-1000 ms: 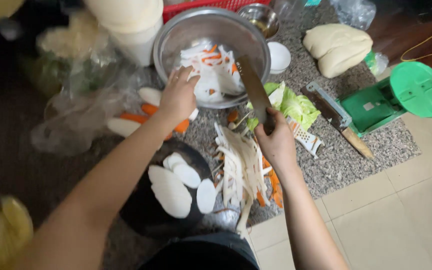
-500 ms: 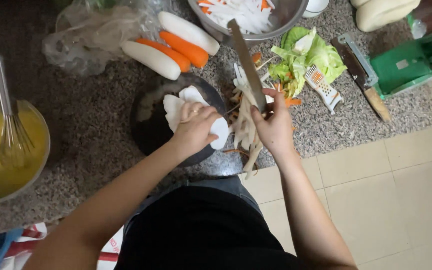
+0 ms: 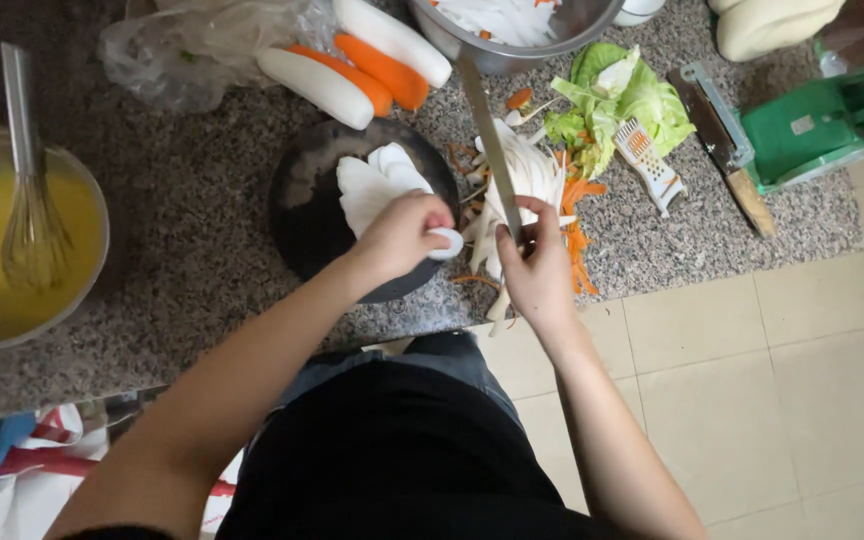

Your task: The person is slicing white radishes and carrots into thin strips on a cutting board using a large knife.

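Observation:
My left hand point(image 3: 399, 232) pinches a white radish slice point(image 3: 444, 243) at the near edge of a round dark cutting board point(image 3: 302, 200), where several more white radish slices point(image 3: 372, 180) lie. My right hand point(image 3: 537, 268) grips the handle of a long knife point(image 3: 488, 140), blade pointing away toward the steel bowl point(image 3: 512, 40). A heap of white and orange peelings point(image 3: 542, 190) lies beside the board, under the blade.
Peeled white radishes point(image 3: 314, 86) and carrots point(image 3: 384, 68) lie by a plastic bag point(image 3: 182, 50). A bowl of yellow batter with a whisk point(image 3: 22, 230) sits left. Cabbage leaves point(image 3: 622, 95), a peeler point(image 3: 647, 165), a second knife point(image 3: 727, 150) and a green slicer point(image 3: 822, 120) are right.
My left hand left the steel bowl, came down onto the cutting board and took hold of a radish slice. The view shifted, bringing the batter bowl into sight. My right hand kept the knife.

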